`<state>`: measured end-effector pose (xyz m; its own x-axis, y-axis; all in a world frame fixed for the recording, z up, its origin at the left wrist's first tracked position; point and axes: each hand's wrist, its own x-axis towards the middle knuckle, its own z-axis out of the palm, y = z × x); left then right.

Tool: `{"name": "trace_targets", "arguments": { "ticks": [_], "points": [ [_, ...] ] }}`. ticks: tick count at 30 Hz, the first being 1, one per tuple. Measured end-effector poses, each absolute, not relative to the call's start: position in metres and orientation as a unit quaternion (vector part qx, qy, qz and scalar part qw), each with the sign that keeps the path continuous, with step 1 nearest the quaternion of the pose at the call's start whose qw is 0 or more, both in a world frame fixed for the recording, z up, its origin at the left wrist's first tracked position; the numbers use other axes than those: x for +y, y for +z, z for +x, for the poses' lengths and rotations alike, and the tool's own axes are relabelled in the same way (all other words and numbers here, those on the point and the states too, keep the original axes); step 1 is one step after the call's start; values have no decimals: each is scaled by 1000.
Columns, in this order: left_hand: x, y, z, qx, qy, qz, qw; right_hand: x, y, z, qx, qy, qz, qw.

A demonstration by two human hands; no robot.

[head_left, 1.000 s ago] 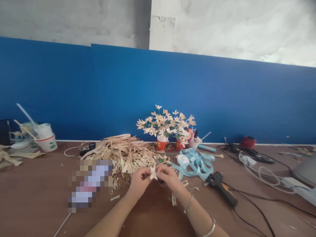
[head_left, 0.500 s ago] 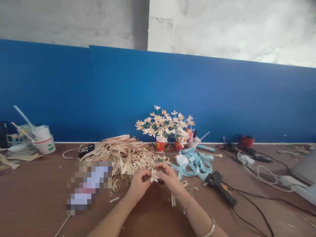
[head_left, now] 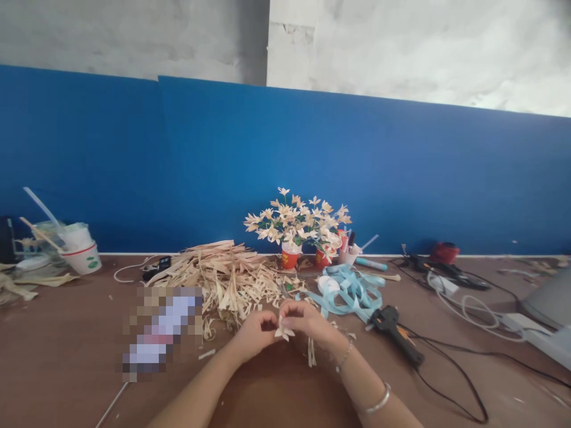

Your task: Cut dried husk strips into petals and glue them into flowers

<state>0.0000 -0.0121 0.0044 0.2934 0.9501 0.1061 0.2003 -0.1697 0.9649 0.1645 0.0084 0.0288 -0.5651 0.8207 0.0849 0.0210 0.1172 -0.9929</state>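
Note:
A small cream husk flower (head_left: 284, 334) is pinched between my two hands, low over the table. My left hand (head_left: 255, 337) grips it from the left with thumb and fingertips. From the right, the thumb and fingers of my right hand (head_left: 307, 324) close on its upper petals and partly cover them. Behind the hands lies a pile of dried corn husks (head_left: 223, 267) with curled scraps along its front. Finished husk flowers (head_left: 298, 217) on green stems stand in red and white cups (head_left: 289, 255) farther back.
A black glue gun (head_left: 397, 336) with its cord lies to the right, beside tangled light blue ribbon (head_left: 352, 291). White cables and a power strip (head_left: 535, 336) are at far right. A blurred-out object (head_left: 163, 333) lies left; a white cup (head_left: 82, 258) stands behind it.
The flower has tipped so its petals point more downward. My right hand has shifted over its top, and both hands have dropped slightly.

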Motion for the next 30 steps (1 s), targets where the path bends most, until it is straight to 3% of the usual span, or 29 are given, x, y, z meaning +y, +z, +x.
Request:
{"name": "trace_targets", "arguments": {
  "ticks": [7, 10, 16, 23, 30],
  "points": [
    [-13, -1, 0, 437, 356, 643, 518, 5, 32, 164, -659, 629, -301, 283],
    [-11, -3, 0, 438, 371, 639, 512, 5, 31, 162, -672, 601, -313, 296],
    [-2, -5, -5, 471, 465, 632, 403, 14, 20, 159, -625, 552, -387, 393],
    [-3, -3, -7, 467, 505, 678, 259, 13, 18, 155, -607, 571, -417, 363],
    [-7, 2, -7, 446, 536, 679, 230, 11, 18, 154, -594, 588, -409, 366]
  ]
}}
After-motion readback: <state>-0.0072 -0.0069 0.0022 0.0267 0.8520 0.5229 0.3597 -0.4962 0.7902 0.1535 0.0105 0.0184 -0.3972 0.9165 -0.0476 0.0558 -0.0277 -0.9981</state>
